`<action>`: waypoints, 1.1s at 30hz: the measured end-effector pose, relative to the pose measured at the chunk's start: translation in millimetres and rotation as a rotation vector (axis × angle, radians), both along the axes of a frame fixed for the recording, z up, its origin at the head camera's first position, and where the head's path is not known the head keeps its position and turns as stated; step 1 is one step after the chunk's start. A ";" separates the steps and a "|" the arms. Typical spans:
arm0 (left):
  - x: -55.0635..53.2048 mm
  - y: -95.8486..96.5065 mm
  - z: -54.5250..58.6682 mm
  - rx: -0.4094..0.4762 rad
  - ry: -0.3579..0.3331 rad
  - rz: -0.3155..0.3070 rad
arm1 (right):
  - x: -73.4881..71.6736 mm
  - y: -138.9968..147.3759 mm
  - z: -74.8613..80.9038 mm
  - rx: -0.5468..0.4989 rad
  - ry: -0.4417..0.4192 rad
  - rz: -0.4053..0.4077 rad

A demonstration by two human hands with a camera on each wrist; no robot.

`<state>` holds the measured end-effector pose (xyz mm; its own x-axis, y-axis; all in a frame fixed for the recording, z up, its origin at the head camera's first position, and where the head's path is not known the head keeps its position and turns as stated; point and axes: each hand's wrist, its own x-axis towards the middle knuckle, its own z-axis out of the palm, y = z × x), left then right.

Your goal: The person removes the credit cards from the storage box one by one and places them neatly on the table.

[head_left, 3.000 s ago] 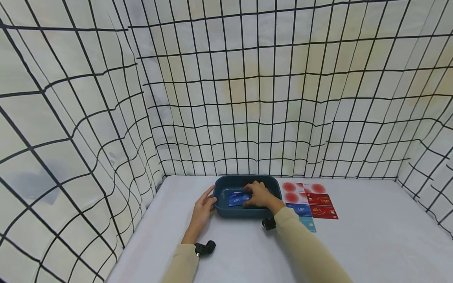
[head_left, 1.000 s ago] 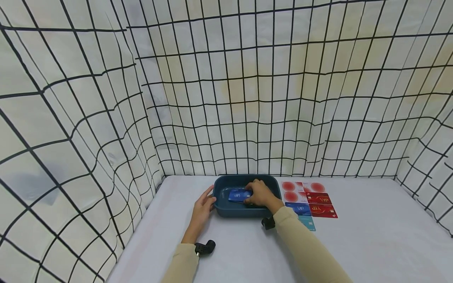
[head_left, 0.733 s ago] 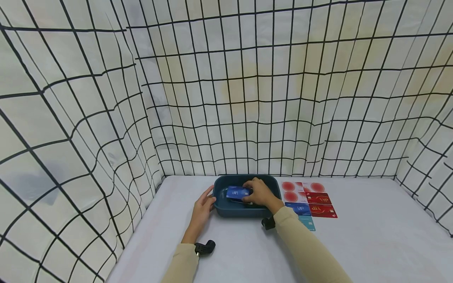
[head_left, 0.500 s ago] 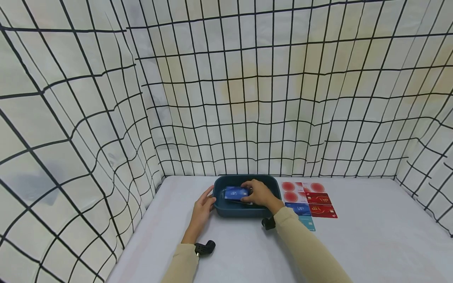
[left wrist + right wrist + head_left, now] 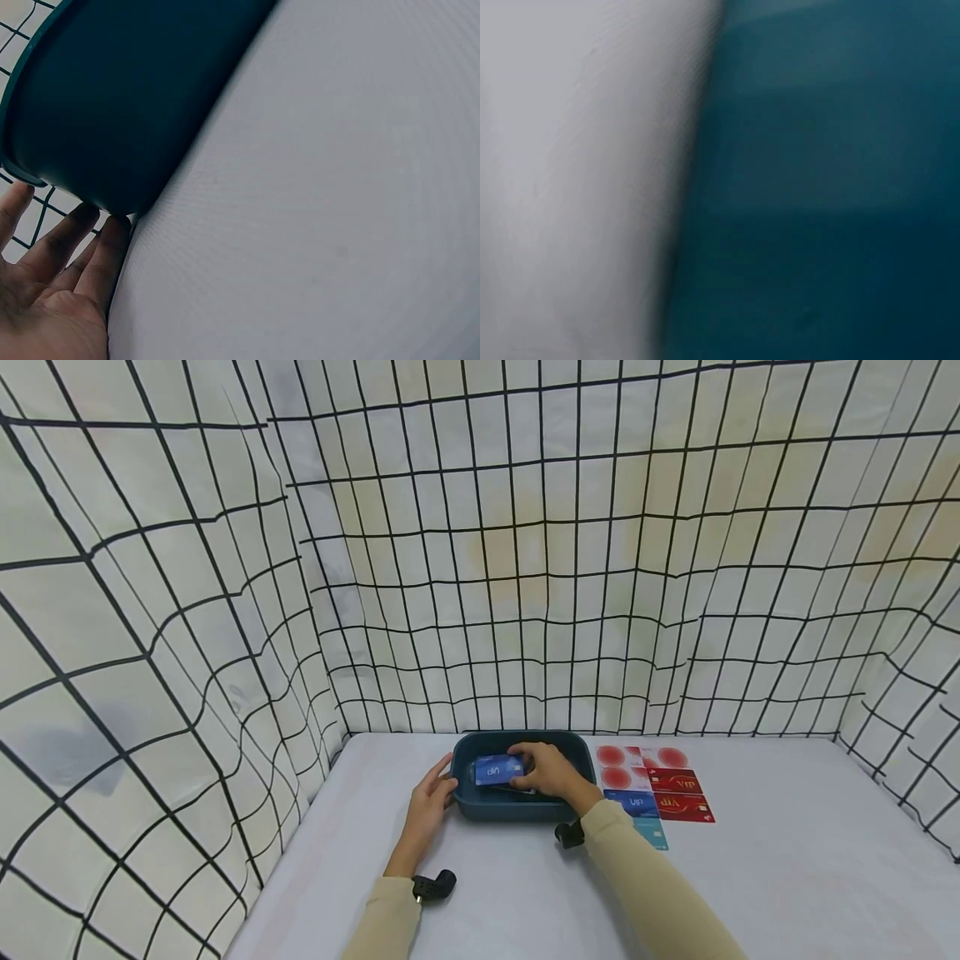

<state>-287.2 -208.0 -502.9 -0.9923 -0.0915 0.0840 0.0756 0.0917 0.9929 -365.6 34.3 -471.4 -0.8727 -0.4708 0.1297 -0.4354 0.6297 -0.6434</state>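
Note:
In the head view a dark blue-green plastic bin (image 5: 517, 812) stands at the back of the white table. My right hand (image 5: 553, 772) reaches into it and pinches a blue VIP card (image 5: 495, 771) at its right end. Another card edge shows beneath that card. At the bin's left end my left hand (image 5: 427, 810) rests with its fingers extended against the wall. The left wrist view shows those fingertips (image 5: 112, 229) touching the bin's outside. Only the blurred bin wall (image 5: 817, 150) and table fill the right wrist view; the right hand is hidden there.
Right of the bin, several cards lie flat in a block: white ones with red circles (image 5: 617, 777), red VIP cards (image 5: 681, 795), a blue VIP card (image 5: 636, 804) and a light blue card (image 5: 654, 833). Black-gridded white sheeting (image 5: 495, 610) borders the table's back and sides.
The right hand has raised the blue VIP card and shifted it slightly left and away within the bin, exposing a card edge below. The left hand and the bin have stayed put.

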 end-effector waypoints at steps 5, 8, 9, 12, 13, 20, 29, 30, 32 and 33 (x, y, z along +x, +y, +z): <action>-1.0 0.6 -2.5 -0.007 0.005 0.005 | -1.2 0.8 -0.7 -0.030 0.012 0.037; -1.0 0.8 -2.0 -0.011 0.008 0.005 | -1.6 0.9 -0.3 -0.040 0.013 0.049; -1.5 0.6 -2.2 -0.011 0.004 0.007 | -1.7 1.0 -0.1 -0.042 0.014 0.051; -2.2 0.5 -3.0 -0.018 0.005 0.009 | -1.8 1.3 0.6 -0.044 0.019 0.051; -2.4 0.4 -3.2 -0.020 0.006 0.010 | -1.7 1.4 0.9 -0.049 0.023 0.049; -3.0 -0.5 -5.8 -0.034 0.010 0.011 | -0.1 3.3 3.4 -0.098 0.038 0.018; -2.8 -1.5 -6.0 -0.025 0.011 0.006 | 13.8 13.3 14.4 -0.083 0.051 0.013; -2.9 -1.7 -5.9 -0.027 0.011 0.007 | 16.3 15.0 16.0 -0.078 0.059 0.012; -3.3 -1.8 -6.2 -0.028 0.008 0.009 | 21.7 19.2 18.8 -0.067 0.071 0.011; -3.8 -1.8 -6.7 -0.032 0.007 0.010 | 24.5 21.7 19.9 -0.062 0.078 0.013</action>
